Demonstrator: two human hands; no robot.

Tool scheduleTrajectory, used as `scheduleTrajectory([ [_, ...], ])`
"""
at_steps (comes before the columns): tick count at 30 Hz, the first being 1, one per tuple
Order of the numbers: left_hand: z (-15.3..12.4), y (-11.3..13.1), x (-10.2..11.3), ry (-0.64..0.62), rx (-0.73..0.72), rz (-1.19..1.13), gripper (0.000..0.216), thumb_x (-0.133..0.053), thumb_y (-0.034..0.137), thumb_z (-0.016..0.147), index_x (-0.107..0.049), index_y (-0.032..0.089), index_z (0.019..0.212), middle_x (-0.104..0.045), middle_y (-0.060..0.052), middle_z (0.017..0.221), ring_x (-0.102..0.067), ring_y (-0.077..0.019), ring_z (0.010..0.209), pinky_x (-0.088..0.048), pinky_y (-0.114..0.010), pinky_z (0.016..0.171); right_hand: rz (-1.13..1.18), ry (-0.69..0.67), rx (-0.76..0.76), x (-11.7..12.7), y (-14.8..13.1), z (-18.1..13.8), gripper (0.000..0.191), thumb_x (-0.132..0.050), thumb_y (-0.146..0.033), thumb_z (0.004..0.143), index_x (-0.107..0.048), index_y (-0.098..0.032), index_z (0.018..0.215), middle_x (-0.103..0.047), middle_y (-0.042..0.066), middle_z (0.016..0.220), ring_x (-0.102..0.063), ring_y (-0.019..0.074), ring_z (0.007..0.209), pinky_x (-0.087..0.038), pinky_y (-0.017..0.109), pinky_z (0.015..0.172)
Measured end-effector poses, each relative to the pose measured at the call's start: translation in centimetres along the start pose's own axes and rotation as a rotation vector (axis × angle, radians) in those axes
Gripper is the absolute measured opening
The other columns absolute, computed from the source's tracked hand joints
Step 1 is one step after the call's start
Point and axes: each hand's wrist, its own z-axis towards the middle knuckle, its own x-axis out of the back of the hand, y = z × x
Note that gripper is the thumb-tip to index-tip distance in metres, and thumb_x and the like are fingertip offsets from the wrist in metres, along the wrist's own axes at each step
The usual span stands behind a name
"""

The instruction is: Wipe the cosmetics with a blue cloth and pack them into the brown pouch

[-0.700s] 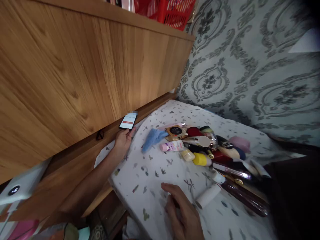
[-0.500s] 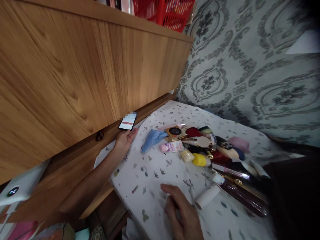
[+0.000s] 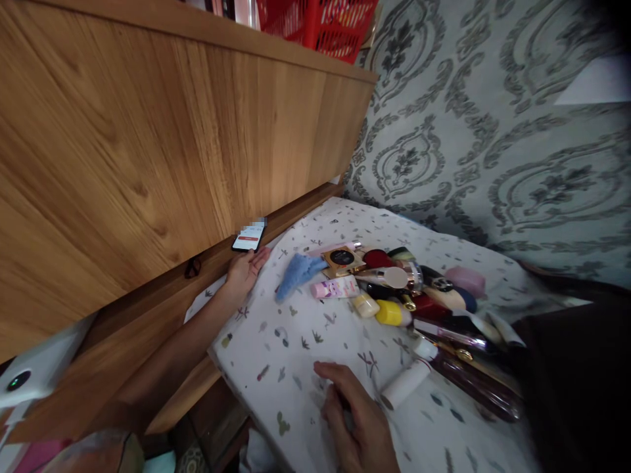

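My left hand (image 3: 245, 269) reaches out to the wooden ledge, its fingers extended over the bed's edge. Its thumb touches the lower end of a phone (image 3: 249, 238) with a lit screen, which lies against the wooden panel. Low in the view, my right hand (image 3: 357, 414) hovers over or rests on the patterned sheet (image 3: 276, 348), index finger stretched out, the others loosely bent, nothing in it. A white tube (image 3: 405, 385) lies just to its right. Beyond it are a pink and white tube (image 3: 335, 288), a yellow-capped bottle (image 3: 393, 313) and a blue cloth (image 3: 298, 272).
Several cosmetics lie heaped at the right, including a dark long bottle (image 3: 476, 384) and a pink sponge-like piece (image 3: 465, 281). Dark glasses (image 3: 192, 267) sit on the ledge. A wooden panel (image 3: 197, 144) rises behind, with a red basket (image 3: 340, 29) on top. A dark object (image 3: 572, 381) stands at right.
The view has shifted slightly, so everything sits a little further left. Both hands keep nearly the same pose, and nothing has been picked up or put down.
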Motion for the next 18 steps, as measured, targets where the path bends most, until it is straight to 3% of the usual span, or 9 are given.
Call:
scheduleTrajectory([
  [12,0.38,0.03,0.42,-0.018,0.002,0.011,0.019,-0.051,-0.002,0.093,-0.065,0.007,0.102,-0.075,-0.018,0.104,-0.075,-0.0220,0.099,-0.062,-0.033,0.091,0.026,-0.016,-0.047,0.09,-0.11,-0.18,0.030,-0.044,-0.011,0.094,-0.060,-0.023,0.116,-0.070,0.003,0.089,-0.063,0.0126,0.058,-0.050,0.019,0.051],
  [18,0.38,-0.19,0.16,-0.006,-0.025,0.010,0.021,-0.050,-0.002,0.094,-0.065,0.009,0.104,-0.075,-0.014,0.099,-0.076,-0.0186,0.092,-0.063,-0.029,0.087,0.055,0.018,-0.045,0.08,-0.56,-0.05,0.029,-0.043,-0.010,0.094,-0.060,-0.022,0.114,-0.070,0.004,0.093,-0.068,0.0145,0.071,-0.054,0.020,0.061],
])
